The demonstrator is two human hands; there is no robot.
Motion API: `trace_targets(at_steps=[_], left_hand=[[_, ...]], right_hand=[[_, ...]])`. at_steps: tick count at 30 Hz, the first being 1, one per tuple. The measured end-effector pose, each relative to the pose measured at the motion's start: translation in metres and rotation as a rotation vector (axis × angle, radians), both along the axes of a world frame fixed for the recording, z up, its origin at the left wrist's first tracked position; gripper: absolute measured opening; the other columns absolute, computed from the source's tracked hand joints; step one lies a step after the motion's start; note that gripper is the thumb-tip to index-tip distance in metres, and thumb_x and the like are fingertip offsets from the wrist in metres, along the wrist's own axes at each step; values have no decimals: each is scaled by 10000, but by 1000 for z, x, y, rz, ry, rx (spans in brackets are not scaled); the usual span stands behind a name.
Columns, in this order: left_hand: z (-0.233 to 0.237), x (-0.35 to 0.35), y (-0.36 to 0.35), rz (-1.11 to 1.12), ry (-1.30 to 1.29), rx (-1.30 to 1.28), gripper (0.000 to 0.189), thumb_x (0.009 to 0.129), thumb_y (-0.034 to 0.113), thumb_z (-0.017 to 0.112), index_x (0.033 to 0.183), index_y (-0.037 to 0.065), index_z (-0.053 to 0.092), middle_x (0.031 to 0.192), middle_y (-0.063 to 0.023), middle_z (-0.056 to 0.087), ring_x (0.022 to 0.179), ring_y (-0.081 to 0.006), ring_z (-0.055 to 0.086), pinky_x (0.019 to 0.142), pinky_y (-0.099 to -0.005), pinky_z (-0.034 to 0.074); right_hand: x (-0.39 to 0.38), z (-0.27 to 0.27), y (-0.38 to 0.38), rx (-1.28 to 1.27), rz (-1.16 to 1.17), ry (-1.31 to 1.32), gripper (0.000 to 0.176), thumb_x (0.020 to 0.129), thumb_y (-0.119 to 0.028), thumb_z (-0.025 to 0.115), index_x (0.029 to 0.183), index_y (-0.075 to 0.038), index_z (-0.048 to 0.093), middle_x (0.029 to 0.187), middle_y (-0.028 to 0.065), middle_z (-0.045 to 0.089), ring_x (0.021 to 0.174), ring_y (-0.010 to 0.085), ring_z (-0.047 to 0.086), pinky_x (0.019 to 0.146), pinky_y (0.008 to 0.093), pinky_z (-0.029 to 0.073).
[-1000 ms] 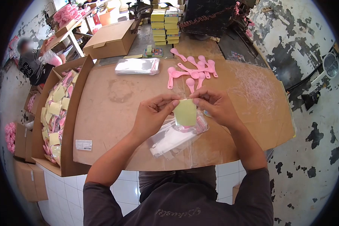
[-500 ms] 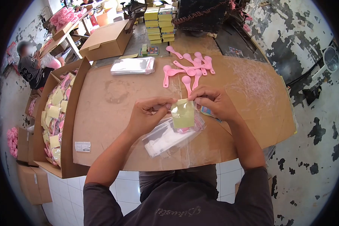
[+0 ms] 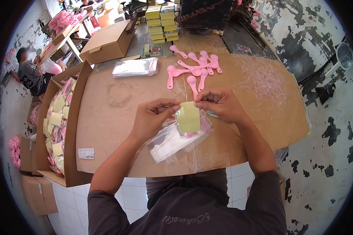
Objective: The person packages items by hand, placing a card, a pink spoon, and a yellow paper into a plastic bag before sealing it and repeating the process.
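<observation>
My left hand [image 3: 157, 115] pinches the upper left corner of a small clear bag with a yellow card [image 3: 188, 118] in it. At the upper right corner, my right hand [image 3: 217, 105] grips the same bag between thumb and fingers. Something pink shows at the bag's lower edge; its shape is hidden. Under the bag lie loose clear plastic bags [image 3: 166, 149] on the cardboard-covered table. Just beyond my fingertips lies a pink measuring spoon [image 3: 192, 83], with several more pink spoons [image 3: 202, 64] piled behind it. A partly covered colourful card [image 3: 213, 114] is beside my right hand.
On the left stands a long carton [image 3: 72, 156] full of filled packets. Farther back are a stack of clear bags [image 3: 135, 67], a closed box [image 3: 106, 41] and stacked yellow cards [image 3: 161, 23]. Plastic strips [image 3: 266, 84] litter the right side. A person [image 3: 31, 72] sits at far left.
The yellow card now faces me flatter and more evenly, and the bag's top looks straighter between my fingers. Both hands keep their grip. The whole view has shifted slightly.
</observation>
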State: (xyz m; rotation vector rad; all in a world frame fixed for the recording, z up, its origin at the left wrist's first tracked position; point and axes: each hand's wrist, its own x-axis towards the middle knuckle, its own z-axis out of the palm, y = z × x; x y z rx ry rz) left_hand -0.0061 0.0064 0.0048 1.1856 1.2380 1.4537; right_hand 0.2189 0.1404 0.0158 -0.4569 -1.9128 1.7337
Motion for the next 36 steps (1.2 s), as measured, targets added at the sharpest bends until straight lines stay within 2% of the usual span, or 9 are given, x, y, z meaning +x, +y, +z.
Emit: trace_targets(at_steps=[13, 16, 19, 21, 23, 26, 30, 35, 36], left_hand=[[35, 5, -9, 54, -83, 205, 221, 958, 79, 744, 1146, -32, 711, 959, -68, 754, 837, -90, 707, 724, -264, 609], [30, -14, -29, -158, 178, -122, 199, 953, 93, 753, 1100, -29, 697, 930, -95, 744, 820, -111, 715, 735, -287, 611], [19, -41, -61, -44, 170, -137, 166, 985, 117, 714, 1068, -23, 685, 904, -120, 741, 793, -157, 728, 744, -304, 609], [0, -84, -86, 301, 75, 72, 238, 1034, 191, 650, 1155, -12, 672, 1011, -137, 740, 847, -203, 739, 768, -299, 603], [11, -97, -90, 814, -364, 386, 433, 1085, 349, 530, 1367, 24, 578, 1185, -102, 691, 966, -172, 718, 825, -297, 578], [30, -78, -89, 682, -356, 353, 490, 1092, 349, 484, 1479, 47, 483, 1242, -91, 657, 1026, -179, 694, 876, -299, 557], [6, -37, -51, 199, 357, 9, 315, 975, 99, 665, 1282, 27, 668, 1108, -76, 698, 962, -149, 681, 811, -291, 553], [-7, 21, -8, -43, 1109, 106, 384, 864, 211, 822, 1204, 62, 723, 1031, -91, 682, 836, -198, 651, 776, -342, 527], [-9, 22, -3, -48, 1070, 55, 348, 863, 213, 815, 1159, 51, 731, 1011, -102, 685, 824, -209, 655, 766, -351, 531]], right_hand=[[-5, 11, -17, 62, 62, 74, 381, 925, -9, 747, 1269, 42, 593, 997, 32, 655, 935, 103, 637, 830, 273, 526], [-3, 11, -20, 124, 81, 44, 336, 937, -25, 737, 1247, 24, 614, 993, 35, 669, 929, 108, 644, 833, 282, 529], [13, 25, -13, 388, 37, -141, 306, 928, -75, 742, 1209, 5, 651, 996, 69, 692, 923, 174, 672, 851, 319, 539], [34, 33, 2, 749, -66, -330, 319, 901, -116, 750, 1183, 12, 672, 1016, 110, 688, 936, 241, 684, 849, 356, 544], [53, 21, 18, 842, -195, -399, 327, 880, -161, 760, 1152, 7, 694, 1047, 141, 681, 956, 296, 674, 868, 378, 540], [74, 6, 30, 895, -224, -530, 321, 865, -198, 775, 1113, -3, 716, 1074, 159, 673, 971, 323, 662, 883, 389, 534], [77, -3, 37, 812, -252, -659, 290, 841, -145, 806, 1068, 9, 711, 1045, 136, 656, 1014, 273, 655, 881, 383, 514], [73, -9, 41, 609, -333, -491, 258, 836, -107, 805, 1038, 9, 695, 961, 93, 696, 894, 212, 643, 839, 355, 498], [73, -9, 40, 566, -350, -477, 247, 838, -99, 801, 1033, 8, 692, 950, 85, 706, 872, 199, 639, 832, 350, 495]])
